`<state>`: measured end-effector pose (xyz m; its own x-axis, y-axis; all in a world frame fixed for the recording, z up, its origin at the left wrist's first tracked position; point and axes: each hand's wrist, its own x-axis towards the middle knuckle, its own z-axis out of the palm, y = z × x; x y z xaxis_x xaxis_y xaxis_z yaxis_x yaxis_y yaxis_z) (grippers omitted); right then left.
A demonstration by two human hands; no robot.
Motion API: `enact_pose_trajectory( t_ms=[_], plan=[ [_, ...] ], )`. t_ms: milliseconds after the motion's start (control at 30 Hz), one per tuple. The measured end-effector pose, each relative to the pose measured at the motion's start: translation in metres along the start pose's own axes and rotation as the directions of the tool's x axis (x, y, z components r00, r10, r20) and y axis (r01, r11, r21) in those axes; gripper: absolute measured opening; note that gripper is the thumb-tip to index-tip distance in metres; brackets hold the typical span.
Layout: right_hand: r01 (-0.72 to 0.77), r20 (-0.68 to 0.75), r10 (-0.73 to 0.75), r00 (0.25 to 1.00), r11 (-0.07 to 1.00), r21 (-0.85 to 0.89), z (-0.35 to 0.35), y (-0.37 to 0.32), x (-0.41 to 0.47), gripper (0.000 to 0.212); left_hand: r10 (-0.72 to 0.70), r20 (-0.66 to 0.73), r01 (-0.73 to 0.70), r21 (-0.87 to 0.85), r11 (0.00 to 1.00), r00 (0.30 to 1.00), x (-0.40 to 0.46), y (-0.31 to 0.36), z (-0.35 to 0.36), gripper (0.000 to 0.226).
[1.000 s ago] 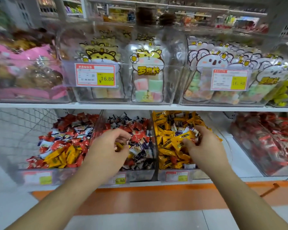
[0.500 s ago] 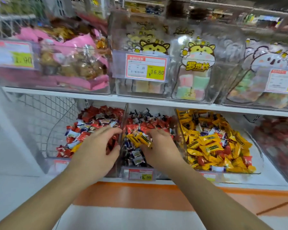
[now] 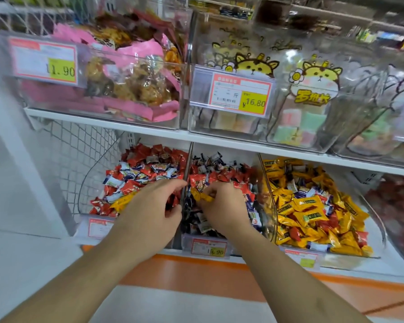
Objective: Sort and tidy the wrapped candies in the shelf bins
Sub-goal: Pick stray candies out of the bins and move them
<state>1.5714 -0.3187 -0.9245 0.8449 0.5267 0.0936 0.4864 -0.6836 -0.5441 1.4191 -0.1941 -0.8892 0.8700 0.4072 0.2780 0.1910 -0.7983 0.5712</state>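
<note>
A: Where is the stray candy at this moment?

B: A yellow wrapped candy (image 3: 202,196) sits pinched in the fingers of the right hand (image 3: 222,206), above the middle bin (image 3: 209,244), the one full of red and dark-wrapped sweets. It belongs, I would judge, with the yellow candies in the bin (image 3: 324,249) just right of the middle bin.

A: And the left hand?

B: The left hand (image 3: 153,206) is over the divider (image 3: 186,178) between the middle bin and the red-candy bin (image 3: 98,226) on its left. Its fingers are curled, with something red showing under them, but I cannot tell whether it grips a piece or merely rests on the pile.

A: How will such a candy handle?

B: Light, I expect, with a crinkly film wrapper that is somewhat slick. The wrapper gives under the fingers; the sweet inside is probably firm. Best to take it across the body of the sweet, not by the thin crimped end, where it may slide free.

A: Any other strays?

B: Yes, a few yellow pieces (image 3: 124,201) lie in the red-candy bin, close by the left hand, and red ones are scattered among the yellow candies. Loose piles like these shift easily, so pieces are best lifted out singly.
</note>
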Motion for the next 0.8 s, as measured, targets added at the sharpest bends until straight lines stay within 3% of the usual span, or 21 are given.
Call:
enact_pose_trajectory(
  t_ms=[200, 333, 533, 667, 733, 800],
  plan=[
    [0.080, -0.032, -0.076, 0.997, 0.987, 0.140, -0.049, -0.007, -0.029, 0.015, -0.027, 0.005, 0.027, -0.006, 1.000, 1.000, -0.002, 0.012, -0.003, 0.049],
    [0.109, -0.205, -0.089, 0.975, 0.990, 0.088, -0.093, 0.019, -0.048, 0.022, -0.011, -0.010, 0.012, 0.042, 0.999, 1.000, -0.006, 0.028, 0.000, 0.047],
    [-0.114, -0.421, 0.060, 0.905, 0.988, -0.105, -0.141, 0.095, -0.051, 0.029, 0.118, -0.007, -0.118, 0.007, 0.993, 0.993, -0.007, 0.046, 0.013, 0.037],
    [-0.214, -0.414, 0.136, 0.900, 0.966, -0.146, -0.148, 0.122, -0.043, 0.046, 0.116, 0.000, -0.116, 0.002, 0.993, 0.993, -0.003, 0.051, 0.019, 0.033],
    [-0.195, -0.388, 0.124, 0.913, 0.970, -0.148, -0.147, 0.120, -0.043, 0.056, 0.101, -0.009, -0.101, -0.003, 0.995, 0.995, -0.001, 0.051, 0.019, 0.033],
    [-0.125, -0.379, 0.052, 0.924, 0.978, -0.170, -0.144, 0.113, -0.047, 0.052, 0.081, -0.021, -0.081, 0.000, 0.997, 0.997, 0.002, 0.049, 0.018, 0.034]
  ],
)
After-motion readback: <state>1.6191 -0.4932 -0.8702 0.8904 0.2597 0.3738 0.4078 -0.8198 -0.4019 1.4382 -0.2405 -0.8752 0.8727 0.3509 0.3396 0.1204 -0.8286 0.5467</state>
